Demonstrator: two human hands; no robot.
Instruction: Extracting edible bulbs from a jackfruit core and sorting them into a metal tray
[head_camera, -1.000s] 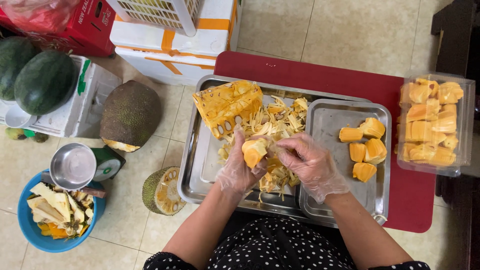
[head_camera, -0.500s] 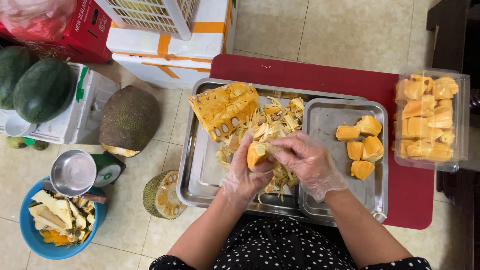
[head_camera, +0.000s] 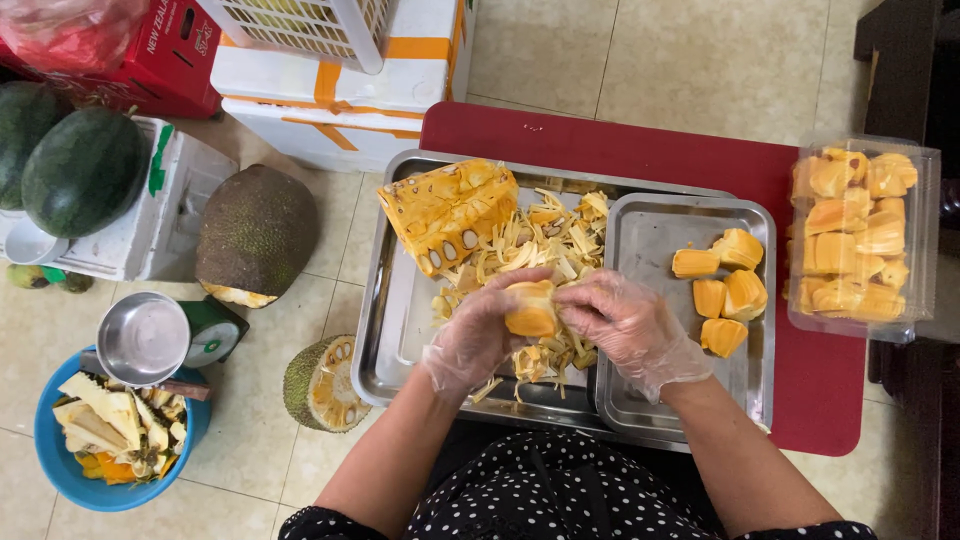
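Presently, both gloved hands, left hand (head_camera: 475, 335) and right hand (head_camera: 622, 325), close on one orange jackfruit pod (head_camera: 531, 308), held above the fibre scraps (head_camera: 530, 250) in the large steel tray (head_camera: 385, 330), seemingly so trimmings drop there while cleaned pods (head_camera: 722, 290) collect in the small tray (head_camera: 655, 235) to the right.

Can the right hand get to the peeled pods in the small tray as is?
Probably yes. The right hand sits just beside the small tray, and nothing lies between it and the peeled pods. But it shares a grip on a jackfruit pod with the left hand.
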